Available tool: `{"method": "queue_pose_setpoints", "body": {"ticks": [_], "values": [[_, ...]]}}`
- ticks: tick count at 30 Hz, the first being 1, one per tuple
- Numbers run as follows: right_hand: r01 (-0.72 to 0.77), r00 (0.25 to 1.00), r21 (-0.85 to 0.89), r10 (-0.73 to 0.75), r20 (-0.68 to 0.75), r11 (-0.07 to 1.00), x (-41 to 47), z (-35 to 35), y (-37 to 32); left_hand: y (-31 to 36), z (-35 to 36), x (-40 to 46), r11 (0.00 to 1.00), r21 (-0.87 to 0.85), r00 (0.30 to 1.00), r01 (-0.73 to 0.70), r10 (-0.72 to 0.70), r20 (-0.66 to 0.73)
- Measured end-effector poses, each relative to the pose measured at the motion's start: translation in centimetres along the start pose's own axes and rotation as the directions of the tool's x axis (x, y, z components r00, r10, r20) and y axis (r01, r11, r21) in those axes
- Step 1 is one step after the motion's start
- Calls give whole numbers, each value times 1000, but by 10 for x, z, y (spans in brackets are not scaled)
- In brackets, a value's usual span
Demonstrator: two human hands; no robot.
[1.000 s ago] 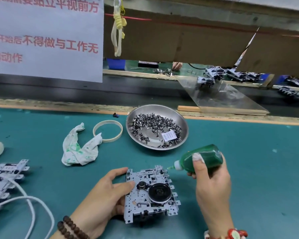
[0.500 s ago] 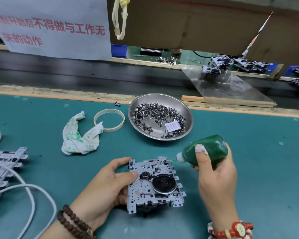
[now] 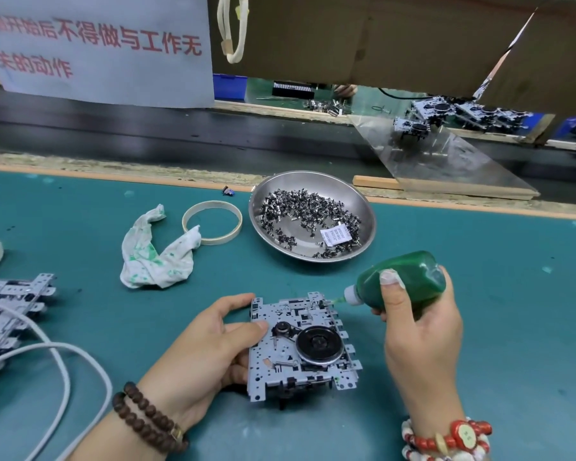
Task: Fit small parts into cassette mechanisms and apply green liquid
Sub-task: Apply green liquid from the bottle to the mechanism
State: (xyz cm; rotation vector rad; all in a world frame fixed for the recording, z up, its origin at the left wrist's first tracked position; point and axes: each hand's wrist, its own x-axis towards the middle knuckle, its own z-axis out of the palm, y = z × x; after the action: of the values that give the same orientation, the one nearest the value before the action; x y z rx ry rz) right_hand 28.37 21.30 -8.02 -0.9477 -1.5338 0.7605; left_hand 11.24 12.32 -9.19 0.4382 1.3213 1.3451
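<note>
Head view: at lower centre of the frame a cassette mechanism (image 3: 301, 344) lies flat on the teal counter (image 3: 512, 327), its black round flywheel (image 3: 319, 344) facing up. The left hand (image 3: 210, 347) grips the mechanism's left edge, thumb lying on the top plate and fingers curled underneath. The right hand (image 3: 419, 331), at right of centre, is wrapped around a green liquid bottle (image 3: 403, 281) held on its side, forefinger laid across the body. The bottle's white nozzle (image 3: 351, 294) points left and its tip sits at the mechanism's upper right corner, where a thin green thread shows. Above the mechanism, in mid-frame, stands a steel bowl (image 3: 313, 216) holding small dark parts (image 3: 300, 211) and a white paper slip. Left of the bowl lies a pale tape ring (image 3: 212, 221), and just beside that a white rag (image 3: 157, 251) spotted with green, one end touching the ring. At the left edge of the frame more metal mechanisms (image 3: 10, 311) are stacked, with a white cable (image 3: 64, 367) looping across them.
</note>
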Motion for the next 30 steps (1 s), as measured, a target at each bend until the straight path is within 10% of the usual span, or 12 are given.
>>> {"method": "queue_pose_setpoints", "body": {"ticks": [30], "values": [[4, 1000, -13, -3, 3, 1000, -2, -2, 1, 1, 0, 0, 1000, 8, 1000, 7, -7, 8]]}}
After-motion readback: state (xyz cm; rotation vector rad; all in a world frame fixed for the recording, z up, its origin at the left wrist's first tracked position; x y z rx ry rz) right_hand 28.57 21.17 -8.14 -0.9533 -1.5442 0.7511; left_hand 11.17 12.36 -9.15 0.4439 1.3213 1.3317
